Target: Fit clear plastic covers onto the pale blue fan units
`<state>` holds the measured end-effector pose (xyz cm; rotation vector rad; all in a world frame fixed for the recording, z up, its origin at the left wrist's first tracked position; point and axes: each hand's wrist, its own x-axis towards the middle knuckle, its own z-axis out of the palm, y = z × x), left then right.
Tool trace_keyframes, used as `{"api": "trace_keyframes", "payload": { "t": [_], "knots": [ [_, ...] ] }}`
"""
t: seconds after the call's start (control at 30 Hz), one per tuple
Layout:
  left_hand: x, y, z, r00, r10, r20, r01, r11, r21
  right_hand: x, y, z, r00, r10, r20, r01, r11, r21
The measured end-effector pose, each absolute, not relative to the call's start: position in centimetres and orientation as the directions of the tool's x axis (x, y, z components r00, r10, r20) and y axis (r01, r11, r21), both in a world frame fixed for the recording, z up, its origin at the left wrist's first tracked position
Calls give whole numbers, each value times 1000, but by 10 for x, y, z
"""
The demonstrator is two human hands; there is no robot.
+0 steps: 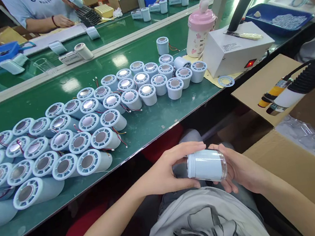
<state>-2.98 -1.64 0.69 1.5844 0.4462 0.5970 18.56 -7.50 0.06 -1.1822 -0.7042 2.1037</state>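
Over my lap, I hold a light-blue cylindrical housing (205,166) lying roughly sideways. My left hand (162,174) is closed round its left end, thumb and fingers on opposite sides. A dark patch shows there; I cannot tell whether it belongs to the housing. Around the right end is a clear plastic cover (223,163), gripped by the fingers of my right hand (237,165), partly hidden behind it. On the green bench to the left stand rows of similar light-blue housings (95,162), with vented rims, round silver discs and thin wires.
A white box (235,48) with a lit red switch stands beside a pink-lidded cup (200,30). A loose blue ring (226,81) lies at the bench edge. Lower right, a carton (268,157) holds clear plastic parts; a black-hosed tool (283,94) hangs above. Co-workers' hands (63,21) are across the bench.
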Motion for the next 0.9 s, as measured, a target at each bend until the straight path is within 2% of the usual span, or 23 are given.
{"api": "trace_keyframes", "payload": {
  "t": [0.27, 0.37, 0.43, 0.5, 0.57, 0.63, 0.67, 0.73, 0.77, 0.8, 0.83, 0.9],
  "knots": [
    [-31, -17, 3, 780, 617, 100, -53, -95, 994, 185, -72, 1, -526, 526, -668, -267, -848, -457],
    [-30, -19, 5, 777, 626, 68, -27, -75, 997, 182, -72, 1, -564, 466, -682, -246, -883, -400],
    [-29, -20, 7, 768, 640, 38, -8, -51, 999, 182, -73, -2, -565, 463, -683, -218, -882, -417],
    [-28, -22, 11, 747, 665, -11, 22, -9, 1000, 183, -75, -9, -497, 545, -675, -182, -826, -533],
    [-27, -23, 13, 720, 690, -74, 53, 52, 997, 186, -78, -15, -304, 741, -599, -93, -649, -755],
    [-27, -24, 14, 707, 694, -133, 63, 127, 990, 190, -80, -20, -99, 942, -321, 92, -313, -945],
    [-27, -24, 14, 706, 691, -153, 55, 162, 985, 192, -81, -21, -69, 990, -122, 197, -107, -975],
    [-27, -24, 14, 716, 673, -184, 42, 222, 974, 196, -82, -21, -179, 955, 236, 324, 284, -902],
    [-27, -23, 14, 724, 661, -199, 44, 244, 969, 198, -83, -19, -266, 899, 348, 335, 424, -841],
    [-27, -23, 13, 733, 646, -212, 52, 257, 965, 199, -83, -18, -334, 853, 402, 330, 505, -797],
    [-28, -22, 13, 745, 630, -221, 65, 261, 963, 200, -84, -17, -371, 835, 407, 315, 526, -790],
    [-29, -20, 14, 763, 614, -205, 77, 228, 971, 200, -86, -15, -352, 886, 301, 245, 398, -884]
  ]
}}
